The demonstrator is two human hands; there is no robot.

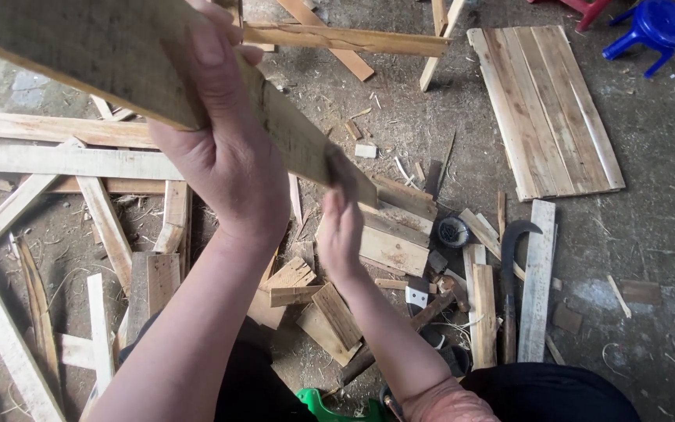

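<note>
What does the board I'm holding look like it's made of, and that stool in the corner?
Board: rough unfinished wood, going by its visible grain and pale, speckled face; both the left hand and right hand grip it. Stool: probably moulded plastic, judging by its glossy, uniform blue.

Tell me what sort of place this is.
Probably a rough woodworking spot on a bare concrete floor. Both hands, left and right, hold a wooden board; offcuts and wood shavings litter the ground, a slatted panel lies finished, and a curved crowbar rests nearby.

Rough matt wood plank (119,62); glossy blue plastic stool (658,27); dusty concrete floor (650,234).
</note>
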